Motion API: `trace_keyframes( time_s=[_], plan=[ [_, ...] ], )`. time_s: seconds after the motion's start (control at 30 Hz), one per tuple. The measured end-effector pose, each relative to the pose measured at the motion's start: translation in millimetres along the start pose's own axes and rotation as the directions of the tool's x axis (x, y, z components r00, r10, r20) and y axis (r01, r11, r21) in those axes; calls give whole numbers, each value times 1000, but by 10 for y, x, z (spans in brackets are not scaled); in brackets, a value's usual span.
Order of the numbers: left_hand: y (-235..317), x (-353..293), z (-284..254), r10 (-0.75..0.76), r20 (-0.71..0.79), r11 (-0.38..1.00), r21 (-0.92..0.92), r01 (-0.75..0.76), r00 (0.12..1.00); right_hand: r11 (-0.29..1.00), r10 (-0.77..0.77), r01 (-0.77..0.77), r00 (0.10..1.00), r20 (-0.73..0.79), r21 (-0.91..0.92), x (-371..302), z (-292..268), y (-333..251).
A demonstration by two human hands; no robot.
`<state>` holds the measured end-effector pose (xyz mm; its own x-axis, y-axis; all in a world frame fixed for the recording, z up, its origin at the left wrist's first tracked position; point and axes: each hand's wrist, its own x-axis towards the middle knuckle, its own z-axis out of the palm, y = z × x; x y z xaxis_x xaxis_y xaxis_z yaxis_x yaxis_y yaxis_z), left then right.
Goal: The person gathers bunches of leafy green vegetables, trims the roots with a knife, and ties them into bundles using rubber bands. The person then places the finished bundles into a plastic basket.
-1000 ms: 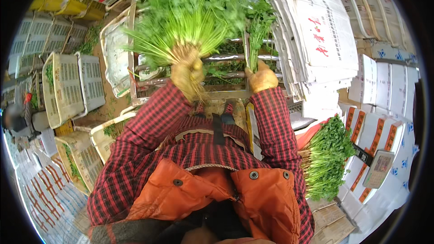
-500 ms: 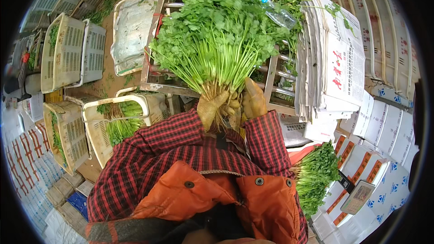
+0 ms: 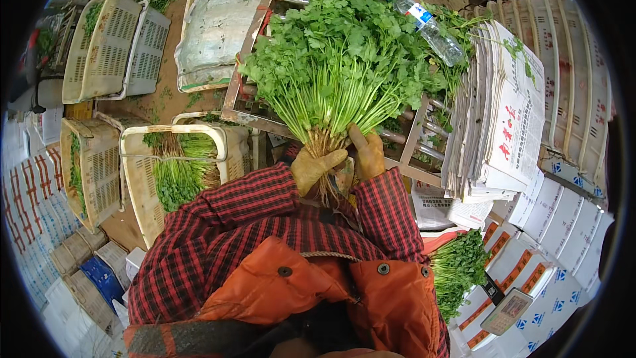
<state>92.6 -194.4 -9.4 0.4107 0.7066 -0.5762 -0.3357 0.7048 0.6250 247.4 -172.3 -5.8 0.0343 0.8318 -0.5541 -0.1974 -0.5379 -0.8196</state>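
A large bunch of leafy green herbs [image 3: 344,59] is clamped at its root end by the left hand [image 3: 315,167] and the right hand [image 3: 368,154], both closed around the stems, above a slatted wooden rack [image 3: 255,46]. The bunch appears gathered but not yet tied or wrapped. More herbs lie in a white plastic crate [image 3: 142,179] at the left; stacked newspapers [image 3: 503,119] and a water bottle [image 3: 430,26] sit at the rack's right edge.
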Motion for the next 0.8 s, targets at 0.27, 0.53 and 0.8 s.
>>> trace_keyframes(
  time_s=[0.27,0.53,0.8],
  plan=[
    [-108,101,-39,39,-18,998,-51,-40,999,785,-246,265,963,111,-560,-31,-71,139],
    [79,47,95,-1,81,994,-108,10,997,983,87,-106,988,129,149,11,58,57],
    [1764,-49,473,227,171,864,418,-279,959,689,-460,92,822,-336,-719,613,-935,-435]
  ],
)
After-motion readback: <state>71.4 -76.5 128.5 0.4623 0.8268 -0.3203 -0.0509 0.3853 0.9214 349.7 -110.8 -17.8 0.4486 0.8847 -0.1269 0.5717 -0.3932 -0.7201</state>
